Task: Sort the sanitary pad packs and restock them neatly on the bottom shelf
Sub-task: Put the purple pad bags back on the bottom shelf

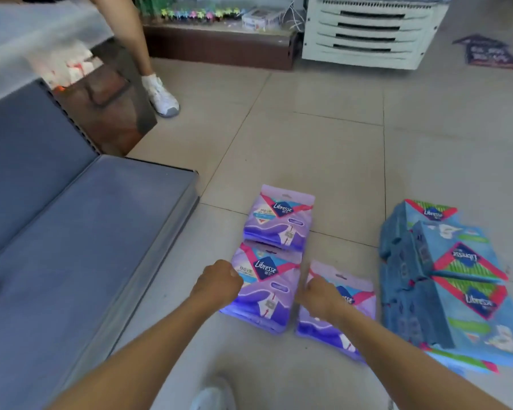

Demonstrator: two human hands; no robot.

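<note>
Clearly none are shelved yet: 3 lots of purple packs [267, 288] lie on the floor [308, 128] between the bottom shelf [86, 232] and the blue packs [456, 276]. The left hand [216, 284] and right hand [320, 300] have fingers curled tight at 2 lots' edges; whether they actually grip is unclear. Lifted by 1 edge, the slick stacked packs could slide apart.
</note>
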